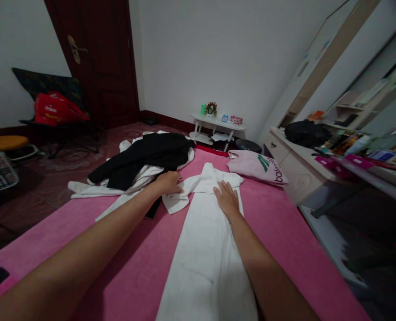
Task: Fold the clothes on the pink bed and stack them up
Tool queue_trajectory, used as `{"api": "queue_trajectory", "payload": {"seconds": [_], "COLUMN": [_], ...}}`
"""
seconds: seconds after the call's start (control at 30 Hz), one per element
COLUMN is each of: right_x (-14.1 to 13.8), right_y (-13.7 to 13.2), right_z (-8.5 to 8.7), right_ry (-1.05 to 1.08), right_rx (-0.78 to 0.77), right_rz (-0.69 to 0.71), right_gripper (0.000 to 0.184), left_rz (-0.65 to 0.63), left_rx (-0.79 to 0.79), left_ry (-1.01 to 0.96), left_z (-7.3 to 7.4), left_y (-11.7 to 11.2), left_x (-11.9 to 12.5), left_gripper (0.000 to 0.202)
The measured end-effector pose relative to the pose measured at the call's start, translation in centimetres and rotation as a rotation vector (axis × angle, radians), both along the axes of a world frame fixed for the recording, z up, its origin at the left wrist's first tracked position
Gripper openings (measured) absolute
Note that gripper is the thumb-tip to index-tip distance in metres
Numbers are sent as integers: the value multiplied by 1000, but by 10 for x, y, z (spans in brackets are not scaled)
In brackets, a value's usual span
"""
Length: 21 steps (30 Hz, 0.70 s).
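Note:
A white garment [204, 249] lies lengthwise on the pink bed cover [285, 232], folded into a long narrow strip. My right hand [227, 199] rests flat on its upper part, fingers stretched out. My left hand [169, 183] is at the garment's left sleeve, fingers curled on the white cloth near the shoulder. To the left of that hand is a heap of black clothing [144, 158] over more white clothing [94, 189].
A folded pink top with a green logo [256, 167] lies at the bed's far right. Beyond are a small white table [218, 122], a dark red door [97, 58], a chair with a red bag [55, 109], and a cluttered dresser [305, 151] on the right.

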State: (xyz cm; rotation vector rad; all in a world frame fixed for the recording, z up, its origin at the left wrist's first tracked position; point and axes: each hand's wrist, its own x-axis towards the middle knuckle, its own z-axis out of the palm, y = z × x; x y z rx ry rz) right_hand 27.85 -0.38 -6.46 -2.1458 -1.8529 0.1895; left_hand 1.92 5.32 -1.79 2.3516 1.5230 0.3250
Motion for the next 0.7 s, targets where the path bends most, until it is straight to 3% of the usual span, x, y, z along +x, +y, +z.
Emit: {"api": "queue_trajectory", "payload": {"seconds": [0.13, 0.2, 0.27, 0.37, 0.47, 0.57, 0.7], "right_x": [0, 0, 0, 0, 0, 0, 1], "right_y": [-1, -1, -1, -1, -1, -2, -2], "right_z": [2, 2, 2, 2, 2, 2, 3], "right_ry": [-3, -2, 2, 0, 6, 18, 27], "right_rx": [13, 14, 8, 13, 32, 42, 45], "right_rz": [2, 2, -1, -1, 5, 9, 11], "right_gripper": [55, 55, 55, 54, 53, 52, 52], "left_rz": [-70, -133, -153, -71, -20, -36, -107], "left_rx": [-10, -50, -166, -350, -491, -661, -827], "left_ry": [56, -20, -219, -579, -748, -729, -565], "left_z": [12, 19, 27, 41, 56, 64, 61], "left_y": [-8, -7, -4, -1, -5, -15, -20], "left_x": [6, 6, 2, -7, -17, -29, -55], "left_gripper": [29, 23, 22, 31, 46, 56, 53]}}
